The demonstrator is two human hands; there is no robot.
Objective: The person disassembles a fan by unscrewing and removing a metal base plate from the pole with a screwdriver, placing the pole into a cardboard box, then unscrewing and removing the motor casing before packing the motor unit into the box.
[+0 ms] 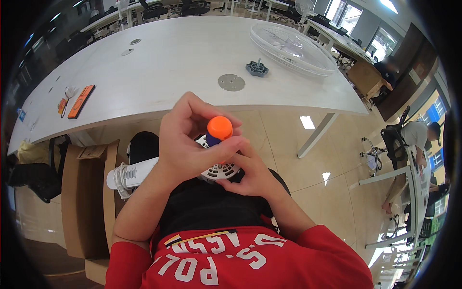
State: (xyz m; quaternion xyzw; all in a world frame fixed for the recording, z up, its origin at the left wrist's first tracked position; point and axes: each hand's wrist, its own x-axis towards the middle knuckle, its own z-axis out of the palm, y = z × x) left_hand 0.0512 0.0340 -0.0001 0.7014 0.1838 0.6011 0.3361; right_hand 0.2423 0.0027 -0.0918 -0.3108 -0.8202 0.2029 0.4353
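Observation:
An orange-ended screwdriver [220, 126] with a dark blue lower handle points down at a white slotted fan motor housing [220, 172] above my lap. My left hand [183, 139] is closed round the screwdriver handle, thumb and fingers on either side of it. Low on the housing's right side, my right hand [252, 174] grips it with thumb and fingers. The screwdriver's tip is hidden beneath its handle and my left thumb. From the housing's side, a white fan stand [139, 174] with a cord wound round it sticks out to the left, past my left forearm.
Ahead is a white table [178, 62]. On it lie a round fan grille [293, 48], a grey lobed knob [257, 68], an orange phone-like slab [81, 102] and small items. An open cardboard box [79, 202] stands at lower left. People sit at the far right.

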